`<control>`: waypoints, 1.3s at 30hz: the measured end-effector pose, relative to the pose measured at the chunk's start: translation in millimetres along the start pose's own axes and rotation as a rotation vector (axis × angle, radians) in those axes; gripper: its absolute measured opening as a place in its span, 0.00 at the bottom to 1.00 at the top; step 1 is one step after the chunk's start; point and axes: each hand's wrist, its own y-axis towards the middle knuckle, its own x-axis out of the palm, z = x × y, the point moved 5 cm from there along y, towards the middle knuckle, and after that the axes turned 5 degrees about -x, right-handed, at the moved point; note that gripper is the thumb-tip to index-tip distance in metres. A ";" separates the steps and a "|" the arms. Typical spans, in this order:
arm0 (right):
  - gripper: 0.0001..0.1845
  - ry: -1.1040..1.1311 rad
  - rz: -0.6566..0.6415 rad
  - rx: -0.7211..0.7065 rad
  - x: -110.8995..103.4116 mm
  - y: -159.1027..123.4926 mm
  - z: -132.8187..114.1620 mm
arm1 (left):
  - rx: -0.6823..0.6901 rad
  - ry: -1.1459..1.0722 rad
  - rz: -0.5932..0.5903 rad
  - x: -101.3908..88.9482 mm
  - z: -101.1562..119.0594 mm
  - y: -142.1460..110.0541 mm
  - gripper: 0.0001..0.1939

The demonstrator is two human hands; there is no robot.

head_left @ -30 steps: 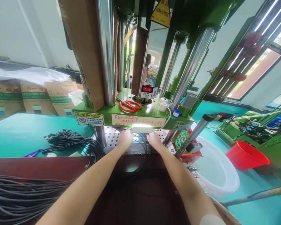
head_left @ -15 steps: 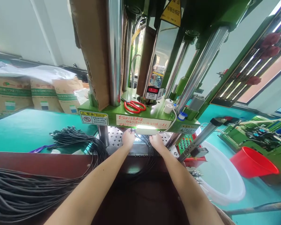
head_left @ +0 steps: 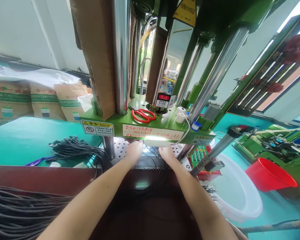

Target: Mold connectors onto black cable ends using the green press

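Note:
My left hand (head_left: pixel 135 150) reaches under the front of the green press plate (head_left: pixel 115 124), fingers closed by the end of a thin black cable (head_left: pixel 145 155). My right hand (head_left: pixel 167 154) is opposite, its fingers curled at the right side of several black cables (head_left: pixel 161 164). What that hand holds is hidden. The cables run from between my hands over the metal mould edge (head_left: pixel 147 167) and droop toward my lap. A white tube lamp (head_left: pixel 156 143) glows just above and between the hands, covering part of the fingertips.
Red-handled scissors (head_left: pixel 143 115) lie on the press plate. Cable bundles with dark ends (head_left: pixel 72 146) rest on the left table, more cables (head_left: pixel 22 210) nearer me. At right stand a control panel (head_left: pixel 199 156), a white tub (head_left: pixel 250 203) and a red bucket (head_left: pixel 271 175). Steel columns (head_left: pixel 121 60) rise in front.
My left hand has shifted slightly left and down in the picture and its fingers reach further under the plate. The right hand stays nearly in place. The view has moved a little.

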 end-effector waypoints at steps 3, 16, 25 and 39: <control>0.16 0.004 -0.011 0.005 1.7 0.9 1.0 | -0.002 0.046 0.039 2.9 2.0 -3.3 0.15; 0.17 0.008 -0.022 -0.022 -7.0 0.7 -4.6 | -0.016 0.140 0.093 -3.3 4.1 -2.4 0.15; 0.15 -0.017 -0.020 -0.059 -14.8 8.1 -25.4 | 0.063 0.157 0.110 7.5 19.8 -11.9 0.16; 0.19 0.053 0.051 -0.160 -10.1 17.1 -28.5 | 0.127 0.176 0.252 4.1 33.7 -15.2 0.18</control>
